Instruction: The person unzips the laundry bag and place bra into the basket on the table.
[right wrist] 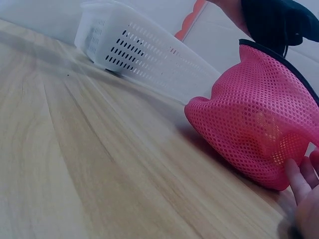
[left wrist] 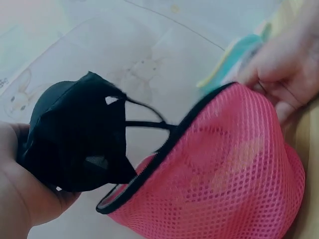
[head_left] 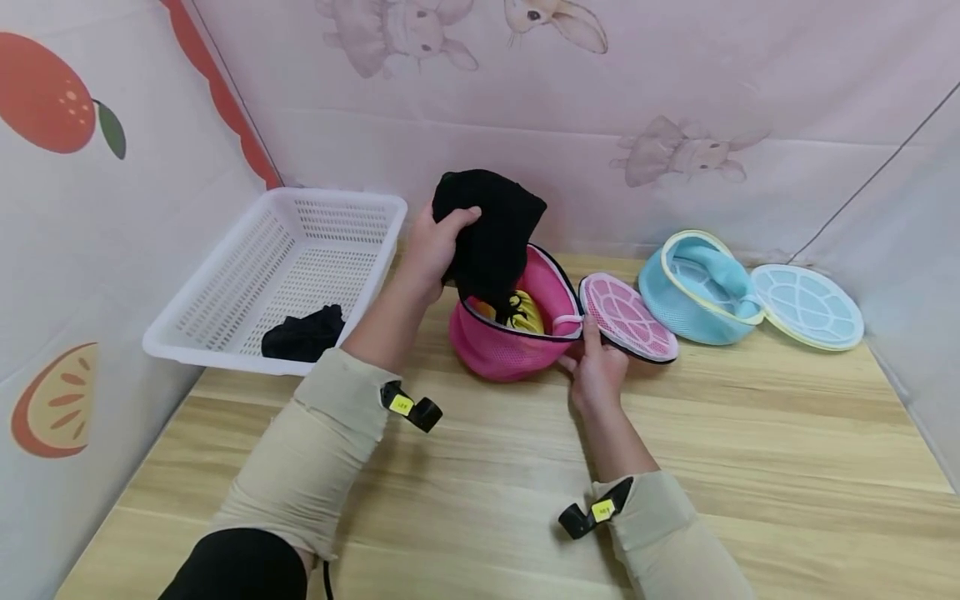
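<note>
My left hand grips a black garment with thin straps, perhaps a bra, above the mouth of a pink mesh laundry bag. In the left wrist view, the straps of the garment hang down to the bag's dark zip rim. Yellow and black fabric lies inside the bag. My right hand pinches the bag's rim beside the hinge of its round pink lid, which is folded out to the right. The fingers touch the mesh wall in the right wrist view.
A white plastic basket at the left holds a crumpled black cloth. To the right stands a light blue mesh laundry bag, its lid laid out on the wooden table. Printed curtains enclose the table's back and sides.
</note>
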A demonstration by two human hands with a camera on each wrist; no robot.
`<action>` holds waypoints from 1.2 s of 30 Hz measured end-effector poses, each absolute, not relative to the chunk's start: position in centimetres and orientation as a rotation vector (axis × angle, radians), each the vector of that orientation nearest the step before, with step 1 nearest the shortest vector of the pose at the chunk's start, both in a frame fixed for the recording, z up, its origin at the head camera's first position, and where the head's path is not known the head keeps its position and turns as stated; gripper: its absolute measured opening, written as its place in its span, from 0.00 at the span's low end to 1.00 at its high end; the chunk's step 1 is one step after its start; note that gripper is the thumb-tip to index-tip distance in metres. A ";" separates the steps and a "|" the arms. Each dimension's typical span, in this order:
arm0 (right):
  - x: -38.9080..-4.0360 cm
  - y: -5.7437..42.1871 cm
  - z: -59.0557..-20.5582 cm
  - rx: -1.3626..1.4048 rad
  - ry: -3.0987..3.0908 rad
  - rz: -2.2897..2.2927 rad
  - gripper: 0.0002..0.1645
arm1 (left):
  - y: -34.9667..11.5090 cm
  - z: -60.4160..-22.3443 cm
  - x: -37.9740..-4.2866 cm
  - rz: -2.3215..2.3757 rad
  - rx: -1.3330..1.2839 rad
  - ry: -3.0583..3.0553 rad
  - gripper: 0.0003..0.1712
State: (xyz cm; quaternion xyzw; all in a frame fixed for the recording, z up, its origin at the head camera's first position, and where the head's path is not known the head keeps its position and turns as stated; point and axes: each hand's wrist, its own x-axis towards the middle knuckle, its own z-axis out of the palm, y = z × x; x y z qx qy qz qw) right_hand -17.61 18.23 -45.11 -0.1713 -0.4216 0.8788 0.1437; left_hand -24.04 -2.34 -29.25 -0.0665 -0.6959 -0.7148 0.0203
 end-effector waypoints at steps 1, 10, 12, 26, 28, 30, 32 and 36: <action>-17.6 18.2 -45.1 -0.493 -1.217 2.531 0.23 | -2.4 -29.1 -24.0 -2.242 -0.212 -2.136 0.24; -17.5 18.2 -45.6 -0.450 -1.246 2.517 0.23 | -2.7 -27.6 -23.3 -2.174 -0.314 -2.070 0.22; -17.5 18.2 -45.6 -0.440 -1.244 2.517 0.24 | -2.7 -27.1 -23.1 -2.175 -0.348 -2.042 0.21; -17.5 18.2 -45.5 -0.448 -1.245 2.510 0.27 | -2.5 -25.7 -22.8 -2.139 -0.424 -2.012 0.27; -17.5 18.2 -45.5 -0.455 -1.247 2.513 0.27 | -2.7 -25.7 -23.0 -2.114 -0.425 -2.017 0.29; -17.5 18.2 -45.3 -0.461 -1.249 2.517 0.27 | -3.0 -25.6 -23.1 -2.086 -0.429 -2.016 0.29; -17.5 18.2 -45.4 -0.460 -1.249 2.525 0.27 | -3.6 -25.4 -23.2 -2.058 -0.428 -1.999 0.29; -17.5 18.3 -45.4 -0.478 -1.239 2.533 0.28 | -4.8 -25.0 -23.3 -1.985 -0.407 -1.970 0.27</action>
